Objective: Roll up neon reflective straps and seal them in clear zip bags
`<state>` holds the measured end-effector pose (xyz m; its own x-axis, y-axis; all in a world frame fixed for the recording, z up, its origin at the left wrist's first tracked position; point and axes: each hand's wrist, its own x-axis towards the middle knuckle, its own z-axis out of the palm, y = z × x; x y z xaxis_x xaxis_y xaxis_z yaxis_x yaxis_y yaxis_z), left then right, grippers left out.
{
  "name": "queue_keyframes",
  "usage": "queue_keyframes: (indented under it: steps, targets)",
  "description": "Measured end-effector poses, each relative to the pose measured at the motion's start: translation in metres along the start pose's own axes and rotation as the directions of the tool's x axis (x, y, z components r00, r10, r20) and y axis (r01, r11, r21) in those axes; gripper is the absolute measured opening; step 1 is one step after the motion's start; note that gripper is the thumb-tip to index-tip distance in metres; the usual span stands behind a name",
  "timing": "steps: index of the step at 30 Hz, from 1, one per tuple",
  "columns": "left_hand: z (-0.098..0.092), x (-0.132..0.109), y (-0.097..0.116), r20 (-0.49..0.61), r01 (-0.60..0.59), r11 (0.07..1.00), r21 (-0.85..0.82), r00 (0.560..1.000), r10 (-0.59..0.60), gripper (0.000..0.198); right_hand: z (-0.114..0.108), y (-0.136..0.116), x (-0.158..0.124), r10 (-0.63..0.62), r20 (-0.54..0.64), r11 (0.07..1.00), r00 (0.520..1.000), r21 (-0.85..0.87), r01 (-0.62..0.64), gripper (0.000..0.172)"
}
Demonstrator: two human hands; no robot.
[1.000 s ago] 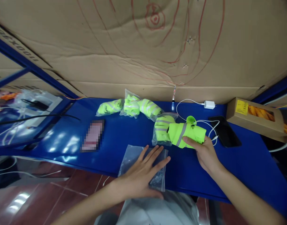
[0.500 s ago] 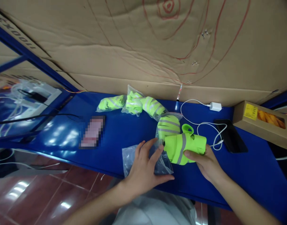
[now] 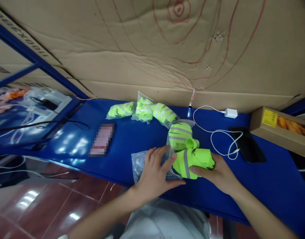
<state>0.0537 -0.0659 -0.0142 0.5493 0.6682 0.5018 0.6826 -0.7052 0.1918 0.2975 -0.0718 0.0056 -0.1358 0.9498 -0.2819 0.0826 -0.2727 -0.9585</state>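
My right hand (image 3: 221, 174) grips a rolled neon-yellow reflective vest (image 3: 196, 159) with a grey stripe, thumb in front and fingers behind. A loop of its fabric sticks up at the top. To its left, my left hand (image 3: 154, 174) lies over a clear plastic bag (image 3: 139, 164), fingers spread and thumb held apart. The vest's left end meets the bag near my left fingertips; how far it sits inside I cannot tell. Just behind lies a bagged vest (image 3: 179, 134), and further back-left are more bagged vests (image 3: 144, 111).
The blue shelf (image 3: 132, 137) backs onto a cardboard wall (image 3: 142, 69). A blurred-out phone (image 3: 102, 139) lies left. On the right are a white charger (image 3: 231, 113) with its cable, a black phone (image 3: 251, 146) and a cardboard box (image 3: 279, 131). A marker (image 3: 191, 99) stands against the wall.
My right hand has brought the rolled vest slightly left and down, closer to the bag and my left hand. My left hand stays nearly in place. The view has shifted a little.
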Motion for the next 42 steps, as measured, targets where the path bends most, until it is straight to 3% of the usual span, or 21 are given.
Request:
queue_keyframes:
  steps: [6,10,13,18,22,27,32,35,38,42]
  targets:
    - [0.003,0.005,0.009,0.122,-0.055,0.997,-0.062,0.991,0.063,0.104,-0.001,0.002,0.000,-0.024,0.012,0.999,1.000,-0.035,0.024,0.037]
    - [0.001,0.004,0.009,0.180,0.003,0.984,-0.178,0.983,0.030,0.106,0.001,0.002,0.001,0.009,-0.017,1.000,1.000,0.013,-0.009,0.041]
    - [0.000,0.005,0.007,0.166,0.020,0.990,-0.136,0.986,0.003,0.099,0.005,0.006,0.002,0.008,-0.004,1.000,1.000,0.020,-0.008,0.045]
    - [0.004,0.012,0.013,0.177,0.061,0.992,-0.109,0.983,-0.041,0.114,0.011,0.015,0.002,-0.042,0.009,0.998,0.999,0.042,0.042,0.050]
    - [0.009,0.013,0.022,0.149,0.026,0.999,-0.042,0.989,-0.020,0.102,0.014,0.017,0.002,-0.047,-0.031,0.997,0.998,0.065,0.049,0.049]
    - [0.011,0.013,0.025,0.148,-0.009,1.000,0.009,0.989,0.007,0.100,0.021,0.021,0.003,0.038,0.016,0.996,0.999,0.086,-0.039,0.044]
    - [0.007,0.023,0.029,0.174,-0.057,0.991,0.124,0.984,0.035,0.115,0.022,0.025,0.002,-0.015,0.047,0.999,0.999,-0.041,0.017,0.030]
    - [0.003,0.030,0.027,0.207,-0.063,0.993,0.097,0.977,0.042,0.108,0.019,0.022,0.002,-0.028,0.001,0.995,1.000,-0.097,0.028,0.032]
    - [0.002,0.030,0.019,0.195,0.020,1.000,0.007,0.981,-0.021,0.098,0.016,0.019,0.001,-0.005,-0.075,0.989,0.997,-0.146,-0.006,0.037]
    - [0.004,0.023,0.011,0.202,0.032,0.999,-0.027,0.979,-0.026,0.091,0.015,0.018,0.000,-0.027,-0.072,0.966,0.997,-0.257,0.008,0.035]
